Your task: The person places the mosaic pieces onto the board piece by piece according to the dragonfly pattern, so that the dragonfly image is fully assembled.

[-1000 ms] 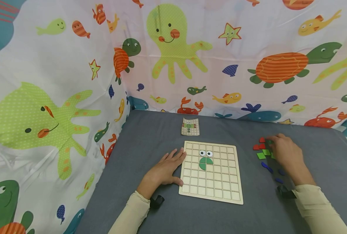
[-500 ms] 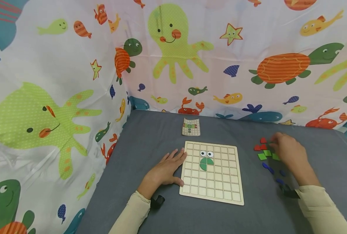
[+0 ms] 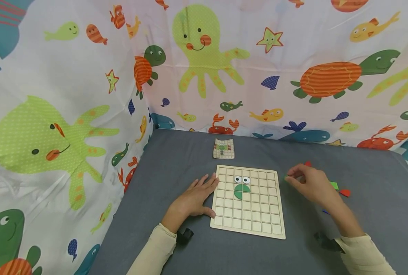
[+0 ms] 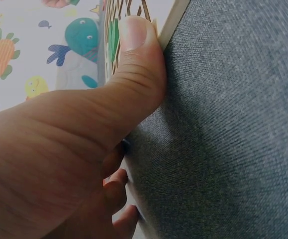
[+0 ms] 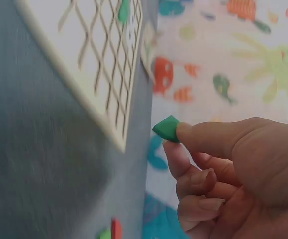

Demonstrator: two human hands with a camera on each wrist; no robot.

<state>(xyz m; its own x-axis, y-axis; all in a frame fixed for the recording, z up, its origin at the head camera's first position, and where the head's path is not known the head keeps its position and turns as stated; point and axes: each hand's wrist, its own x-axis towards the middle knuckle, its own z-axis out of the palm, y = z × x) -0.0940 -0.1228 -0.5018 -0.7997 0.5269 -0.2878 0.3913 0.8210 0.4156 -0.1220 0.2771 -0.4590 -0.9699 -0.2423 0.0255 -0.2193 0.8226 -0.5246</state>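
A wooden grid board [image 3: 259, 214] lies on the grey cloth, with two round eye pieces [image 3: 242, 179] and several green quarter-round pieces [image 3: 238, 194] in its cells. My left hand [image 3: 193, 198] rests at the board's left edge, fingers spread; its thumb [image 4: 139, 55] lies on the rim in the left wrist view. Just right of the board, my right hand [image 3: 310, 185] pinches a small green piece [image 5: 167, 128] between thumb and forefinger, raised above the cloth in the right wrist view. The other fingers of that hand are curled in.
A small pattern card [image 3: 224, 149] lies behind the board. Red pieces [image 3: 345, 193], a light green piece [image 3: 334, 185] and a blue piece [image 3: 325, 211] show around my right hand, which hides others. A printed curtain [image 3: 252, 76] stands along the back and left.
My right hand has moved left from the loose pieces toward the board, carrying the green piece. My left hand has stayed at the board's edge.
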